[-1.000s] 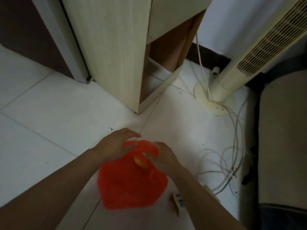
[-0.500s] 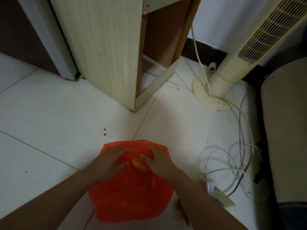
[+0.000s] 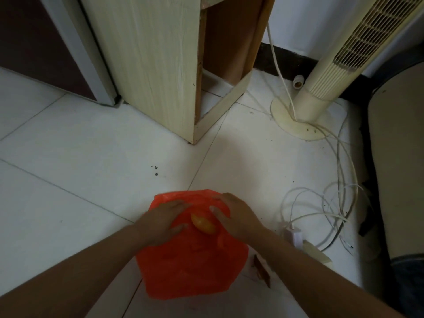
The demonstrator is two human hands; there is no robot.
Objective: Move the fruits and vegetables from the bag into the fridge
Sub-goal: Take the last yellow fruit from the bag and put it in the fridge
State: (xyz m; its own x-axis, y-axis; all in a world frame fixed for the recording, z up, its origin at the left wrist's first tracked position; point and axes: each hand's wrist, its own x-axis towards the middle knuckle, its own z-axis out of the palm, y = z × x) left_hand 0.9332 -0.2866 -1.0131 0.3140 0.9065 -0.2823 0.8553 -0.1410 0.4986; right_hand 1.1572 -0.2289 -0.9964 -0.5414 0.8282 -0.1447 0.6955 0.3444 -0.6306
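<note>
Thin red-orange plastic bag sitting on white tiled floor, smooth yellow-orange fruit showing at its mouth. Left hand and right hand resting on the film; can't tell whether fingers are pinching it. Film's looking limp and slippery, fruit probably light and bruisable, so cup the fruit whole.

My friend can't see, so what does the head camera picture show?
A left hand and a right hand hold a red bag, an orange fruit showing between them. Beyond, on the white floor, stand a wooden cabinet and a fan.
</note>
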